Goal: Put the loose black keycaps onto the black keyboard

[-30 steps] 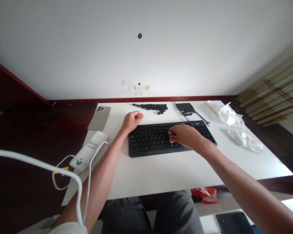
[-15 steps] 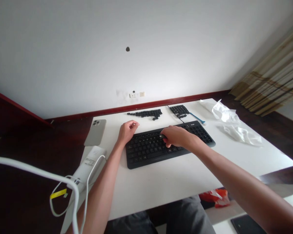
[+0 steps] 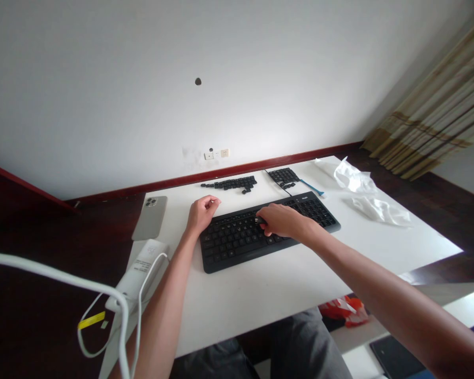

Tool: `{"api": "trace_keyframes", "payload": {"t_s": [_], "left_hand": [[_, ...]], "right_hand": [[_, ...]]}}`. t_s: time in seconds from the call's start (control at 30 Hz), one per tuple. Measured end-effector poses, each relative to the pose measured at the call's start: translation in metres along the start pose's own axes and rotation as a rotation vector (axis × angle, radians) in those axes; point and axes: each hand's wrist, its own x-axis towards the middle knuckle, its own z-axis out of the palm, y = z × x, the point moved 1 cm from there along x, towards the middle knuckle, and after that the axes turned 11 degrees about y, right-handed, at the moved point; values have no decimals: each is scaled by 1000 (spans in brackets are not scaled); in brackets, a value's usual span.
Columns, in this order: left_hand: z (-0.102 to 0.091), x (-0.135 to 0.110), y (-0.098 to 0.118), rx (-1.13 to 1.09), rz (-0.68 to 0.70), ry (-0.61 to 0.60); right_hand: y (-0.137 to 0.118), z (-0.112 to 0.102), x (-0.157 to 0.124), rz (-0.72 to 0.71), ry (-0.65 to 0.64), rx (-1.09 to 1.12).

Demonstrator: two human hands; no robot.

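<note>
A black keyboard (image 3: 237, 258) lies at a slant on the white table (image 3: 237, 300), and some light spots show among its keys near my right hand. My right hand (image 3: 277, 218) is over the middle of the keyboard, its fingers closed round a small dark object (image 3: 259, 220) with a pale tip, mostly hidden by the fingers. At the keyboard's far left corner rests my left hand (image 3: 202, 211), fingers curled in and thumb close to the index finger. Whether anything is in it I cannot make out. Loose black keycaps (image 3: 235, 183) lie in rows behind the keyboard.
Another block of black keycaps (image 3: 283, 175) stands beside the keyboard cable, with a blue tool (image 3: 313, 188) near it. Crumpled clear plastic (image 3: 353, 176) lies at the right. A phone (image 3: 150, 217) and a white power strip (image 3: 138, 271) with cables occupy the left edge.
The whole view has shifted slightly. My right hand has tilted a little, showing more of the small dark object's pale tip. My left hand stays by the keyboard's corner.
</note>
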Motion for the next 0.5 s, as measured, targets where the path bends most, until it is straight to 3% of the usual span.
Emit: {"api": "trace_keyframes", "payload": {"t_s": [0.17,0.3,0.4,0.5], "left_hand": [[0,0,-1,-4,1,-1],[0,0,-1,-4,2,1],[0,0,-1,1,17,4],[0,0,0,0,21,6]], "right_hand": [[3,-3,-10,83,25,82],[16,-10,-31,46,219,219],[25,-13,-47,-31,507,714],[25,-5,-51,82,752,1233]]}}
